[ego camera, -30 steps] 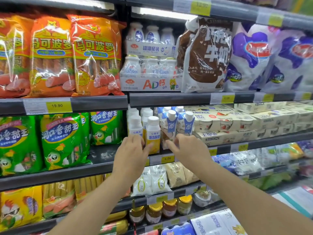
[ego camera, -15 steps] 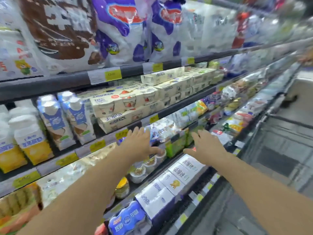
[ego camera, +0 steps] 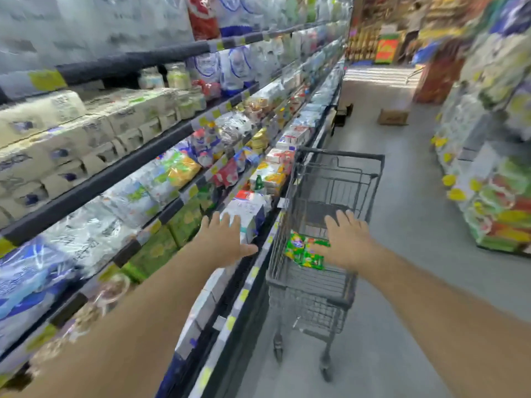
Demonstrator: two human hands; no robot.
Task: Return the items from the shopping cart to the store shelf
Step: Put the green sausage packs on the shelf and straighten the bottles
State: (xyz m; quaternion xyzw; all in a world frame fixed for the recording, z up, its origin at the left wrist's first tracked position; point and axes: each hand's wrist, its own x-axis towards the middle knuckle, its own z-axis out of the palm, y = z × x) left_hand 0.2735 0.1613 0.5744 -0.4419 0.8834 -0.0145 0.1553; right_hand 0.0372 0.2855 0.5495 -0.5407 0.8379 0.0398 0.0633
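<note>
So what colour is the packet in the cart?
Mostly bright green packet with yellow and red print, in the dark grey cart; head view.

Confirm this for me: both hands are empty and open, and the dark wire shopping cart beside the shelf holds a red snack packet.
One detail is wrong: the packet is green, not red. The head view shows a green snack packet lying in the dark wire shopping cart, with the right hand above it and the left hand open and empty.

Cart (ego camera: 330, 179) right of shelf (ego camera: 120, 173)
</note>
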